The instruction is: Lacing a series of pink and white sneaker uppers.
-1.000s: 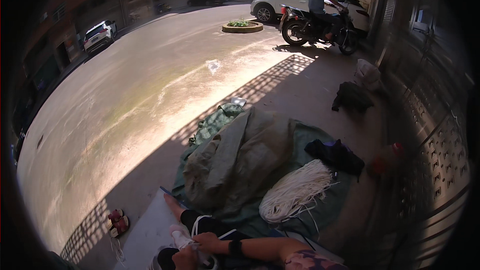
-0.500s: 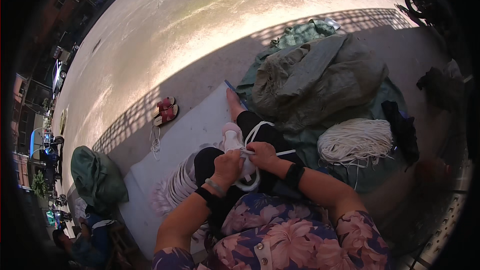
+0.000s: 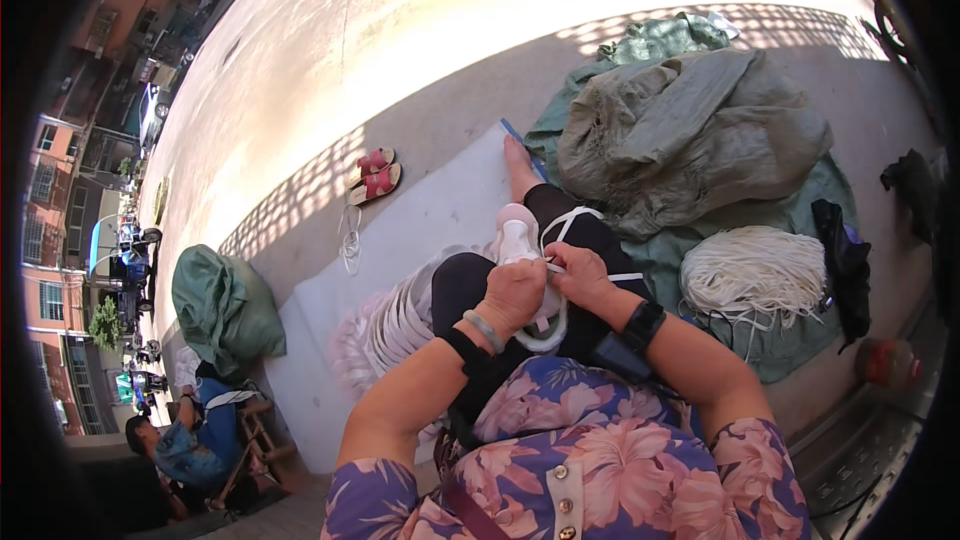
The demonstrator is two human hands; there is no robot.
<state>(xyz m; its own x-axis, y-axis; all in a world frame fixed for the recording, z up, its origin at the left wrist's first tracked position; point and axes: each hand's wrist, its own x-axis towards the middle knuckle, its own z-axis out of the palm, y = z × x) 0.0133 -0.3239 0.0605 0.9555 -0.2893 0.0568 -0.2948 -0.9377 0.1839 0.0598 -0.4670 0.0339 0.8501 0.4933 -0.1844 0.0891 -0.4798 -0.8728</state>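
On my lap, between my thighs, lies a pale pink and white shoe with its toe pointing away from me. A white shoelace loops out from it over my right thigh. My left hand is closed over the shoe's lacing area; its fingertips are partly hidden, but it appears to grip the lace. Close beside it, my right hand pinches the white lace near the eyelets. Beside my left leg is a nested row of pale shoes, partly covered by my knee and arm.
A white sheet lies under my legs. To the right are a bundle of white laces, a large grey-green sack and a dark bag. Red sandals and a green sack lie left. Another person sits lower left.
The whole view has shifted, so the scene sits further right in the picture. My hands stay together on the shoe, with the right hand's fingers now pinching close beside the left.
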